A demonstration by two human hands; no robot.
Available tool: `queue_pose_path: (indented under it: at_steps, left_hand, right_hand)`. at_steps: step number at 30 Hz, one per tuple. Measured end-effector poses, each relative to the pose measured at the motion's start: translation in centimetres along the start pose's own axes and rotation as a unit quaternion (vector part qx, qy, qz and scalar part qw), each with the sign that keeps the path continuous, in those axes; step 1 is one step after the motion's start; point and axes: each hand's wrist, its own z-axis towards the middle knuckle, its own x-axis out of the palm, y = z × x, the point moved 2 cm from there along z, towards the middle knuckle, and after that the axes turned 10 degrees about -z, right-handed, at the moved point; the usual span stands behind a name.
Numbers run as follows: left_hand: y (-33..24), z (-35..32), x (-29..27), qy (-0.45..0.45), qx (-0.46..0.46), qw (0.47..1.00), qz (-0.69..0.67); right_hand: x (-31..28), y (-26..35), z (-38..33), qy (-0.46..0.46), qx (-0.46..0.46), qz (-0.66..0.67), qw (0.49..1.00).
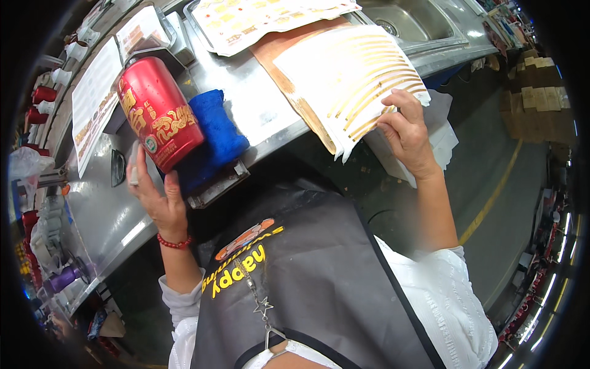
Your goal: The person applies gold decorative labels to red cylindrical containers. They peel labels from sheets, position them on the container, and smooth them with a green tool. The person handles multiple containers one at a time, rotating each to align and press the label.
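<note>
A glossy red bottle (158, 109) with gold decoration lies tilted at the left, against a blue cloth pad (218, 126). My left hand (158, 200) is at its near end, thumb and fingers curved against the base. Something whitish covers one of its fingertips. On the right, a white sheet (319, 74) carries rows of curved gold strips (375, 77). My right hand (407, 136) hovers at the sheet's right edge over these strips, thumb and fingers bent together in a pinch. Whatever lies between those fingertips is too small to make out.
Under the sheet is a brown board (289, 92), jutting past the edge of the metal table (267, 126). A tray (212, 43) with patterned paper stands behind, near a sink (412, 21). Printed papers (92, 111) and a small dark object (118, 168) are at left.
</note>
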Motion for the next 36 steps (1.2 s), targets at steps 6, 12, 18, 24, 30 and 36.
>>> queue_pose_path:
  at_steps: [6, 12, 18, 24, 30, 36]
  left_hand:
    - [-0.4, 1.2, -1.7, -0.016, 0.047, 0.994, 0.094]
    - [-3.3, 2.2, -2.1, -0.099, 0.107, 0.989, 0.031]
    - [-8.8, 1.7, 1.0, -0.007, 0.204, 0.979, -0.031]
    - [-13.0, 5.3, 5.1, 0.15, 0.134, 0.955, -0.216]
    - [-16.1, 6.6, 12.0, 0.312, -0.092, 0.804, -0.497]
    - [-13.1, 6.1, 7.4, 0.166, 0.042, 0.932, -0.318]
  right_hand:
    - [-1.0, 0.3, 0.7, 0.026, -0.011, 0.005, 1.0]
    - [-0.2, -0.2, -0.5, 0.009, -0.015, -0.014, 1.0]
    - [0.4, -0.2, -1.1, -0.026, -0.019, -0.028, 0.999]
    - [-1.1, 0.7, 0.0, -0.064, -0.024, -0.022, 0.997]
    - [-1.5, 5.0, 4.4, -0.15, -0.091, 0.01, 0.984]
    - [-0.7, 8.1, 7.7, -0.065, -0.141, 0.13, 0.979]
